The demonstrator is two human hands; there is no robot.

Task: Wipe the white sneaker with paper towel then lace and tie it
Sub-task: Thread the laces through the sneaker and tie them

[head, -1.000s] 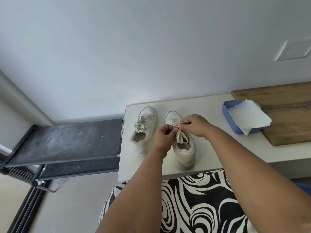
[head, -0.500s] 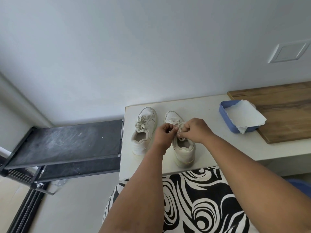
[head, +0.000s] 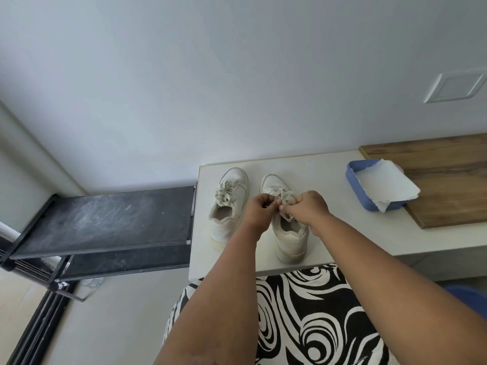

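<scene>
We see two white sneakers side by side at the left end of the pale bench [head: 342, 233], toes toward the far wall. The right sneaker [head: 288, 233] is the one being worked on; the left sneaker [head: 229, 206] sits just beside it with its laces bunched in a knot on top. Both hands meet over the right sneaker's tongue. The left hand [head: 259, 210] has its grip curled tight, thumb and fingertips pinching a strand of the lace [head: 286, 197]. The right hand [head: 307, 209] is likewise curled, its fingertips pinching the lace close to the left hand's, the two nearly touching. We cannot tell how the lace runs under the fingers. Further right on the bench, a blue tray [head: 354, 187] holds a torn sheet of paper towel [head: 387, 184], resting partly on a wooden board [head: 448, 185]. A dark shelf [head: 105, 222] stands left of the bench. A black-and-white patterned garment [head: 316, 320] fills the near edge
</scene>
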